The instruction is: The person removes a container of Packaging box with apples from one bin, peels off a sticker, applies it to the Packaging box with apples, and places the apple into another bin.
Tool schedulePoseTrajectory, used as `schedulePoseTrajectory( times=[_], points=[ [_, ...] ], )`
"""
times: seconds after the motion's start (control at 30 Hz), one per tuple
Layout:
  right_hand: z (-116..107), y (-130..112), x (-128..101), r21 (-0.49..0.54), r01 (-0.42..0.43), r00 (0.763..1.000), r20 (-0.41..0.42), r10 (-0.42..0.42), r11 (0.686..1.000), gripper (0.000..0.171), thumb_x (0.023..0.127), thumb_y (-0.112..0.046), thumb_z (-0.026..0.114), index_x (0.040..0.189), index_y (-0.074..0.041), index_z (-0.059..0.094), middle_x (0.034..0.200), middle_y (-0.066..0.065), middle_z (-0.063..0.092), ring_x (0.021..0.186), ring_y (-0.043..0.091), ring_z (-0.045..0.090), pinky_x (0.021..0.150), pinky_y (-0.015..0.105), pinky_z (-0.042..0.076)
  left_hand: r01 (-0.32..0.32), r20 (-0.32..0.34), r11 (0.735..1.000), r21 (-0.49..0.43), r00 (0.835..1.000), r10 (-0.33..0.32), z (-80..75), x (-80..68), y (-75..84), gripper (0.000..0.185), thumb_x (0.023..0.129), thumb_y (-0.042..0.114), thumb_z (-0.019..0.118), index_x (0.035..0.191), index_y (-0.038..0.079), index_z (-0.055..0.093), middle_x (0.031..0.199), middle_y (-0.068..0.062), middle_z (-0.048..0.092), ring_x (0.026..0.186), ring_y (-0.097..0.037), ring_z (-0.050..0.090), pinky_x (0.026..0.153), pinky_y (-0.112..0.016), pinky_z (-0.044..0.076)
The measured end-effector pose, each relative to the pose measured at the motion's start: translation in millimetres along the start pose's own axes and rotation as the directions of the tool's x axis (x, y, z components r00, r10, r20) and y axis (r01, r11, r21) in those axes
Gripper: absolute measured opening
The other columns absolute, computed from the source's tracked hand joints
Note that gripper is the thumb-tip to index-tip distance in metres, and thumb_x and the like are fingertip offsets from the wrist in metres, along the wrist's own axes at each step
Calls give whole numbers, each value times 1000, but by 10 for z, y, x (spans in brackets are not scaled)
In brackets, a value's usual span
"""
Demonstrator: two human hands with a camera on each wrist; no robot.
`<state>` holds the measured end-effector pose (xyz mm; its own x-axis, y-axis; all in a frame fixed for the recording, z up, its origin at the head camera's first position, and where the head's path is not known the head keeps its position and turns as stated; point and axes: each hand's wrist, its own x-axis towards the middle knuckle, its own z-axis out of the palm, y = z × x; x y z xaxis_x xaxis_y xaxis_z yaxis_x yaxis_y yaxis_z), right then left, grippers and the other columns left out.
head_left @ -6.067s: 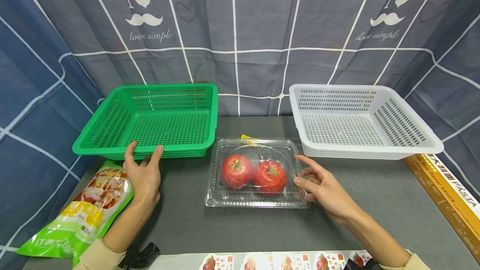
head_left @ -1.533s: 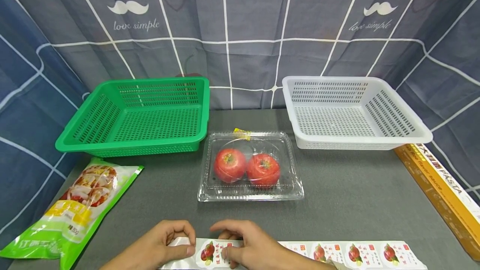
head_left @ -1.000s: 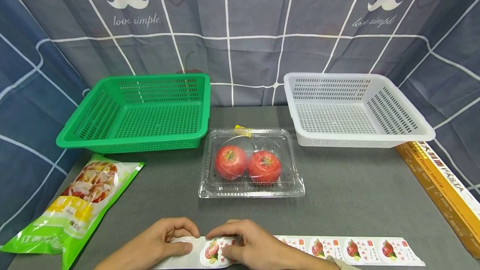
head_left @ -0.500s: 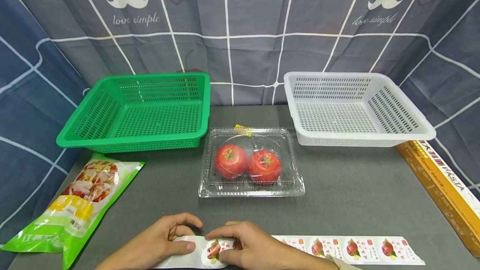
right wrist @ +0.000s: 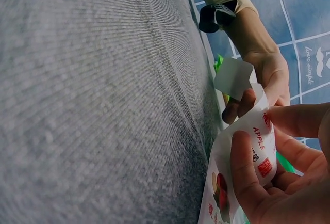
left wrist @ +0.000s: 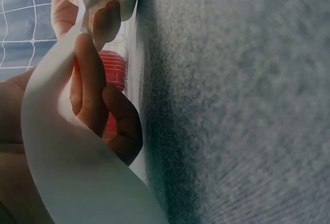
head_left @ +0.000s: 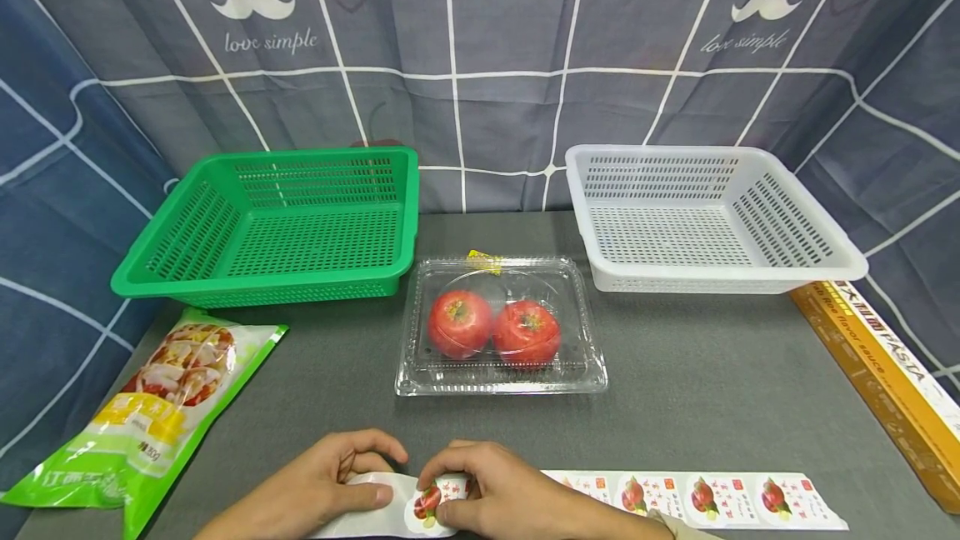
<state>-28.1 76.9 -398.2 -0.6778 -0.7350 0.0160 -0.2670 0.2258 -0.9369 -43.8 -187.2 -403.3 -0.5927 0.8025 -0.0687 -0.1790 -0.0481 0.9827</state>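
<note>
Red "APPLE" sticker pinched by right hand.

The curtain behind the worktop carries "I", a heart and a moustache over "love simple", printed twice, at upper left and upper right. The orange box at the right edge reads "PASTA" and, smaller, "flavor sauce". The sticker in the right wrist view reads "APPLE" beside a red seal. The green bag bears Chinese characters, too small to read
</note>
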Motion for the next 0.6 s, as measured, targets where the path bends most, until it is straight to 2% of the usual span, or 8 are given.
schedulePoseTrajectory(
  times=[0.1,0.23,0.4,0.6],
  points=[
    [-2,-2,-7,58,-19,1000,1,19,998,25,89,-7,69,114,-13,68,97,-15,59,71,-7,49,66,16,48,23,-17,1000,7,1000,-23,7,6,3,30,95,-2,58,119,-18,50,102,-6,70,88,-9,65,75,-22,52],
    [-6,3,-16,137,-46,999,-7,47,990,30,89,-5,68,119,-9,69,96,-14,60,68,-5,48,64,16,46,58,-41,994,89,998,-55,9,13,3,25,94,1,61,115,-12,60,101,-6,71,86,-9,65,72,-24,53],
    [-4,16,-21,166,-48,998,-27,53,985,32,89,-4,68,121,-4,69,97,-12,62,71,-5,51,66,17,48,88,-35,982,166,996,-83,-3,4,-5,26,92,2,66,114,-10,64,101,-3,72,85,-7,64,72,-24,52],
    [13,21,-22,144,-33,999,-27,37,989,29,90,-3,67,119,-3,70,99,-12,62,81,-4,55,73,19,51,58,-65,959,279,997,-42,10,2,-17,19,88,3,73,104,-5,70,93,4,71,78,-2,60,64,-23,50]
  ],
)
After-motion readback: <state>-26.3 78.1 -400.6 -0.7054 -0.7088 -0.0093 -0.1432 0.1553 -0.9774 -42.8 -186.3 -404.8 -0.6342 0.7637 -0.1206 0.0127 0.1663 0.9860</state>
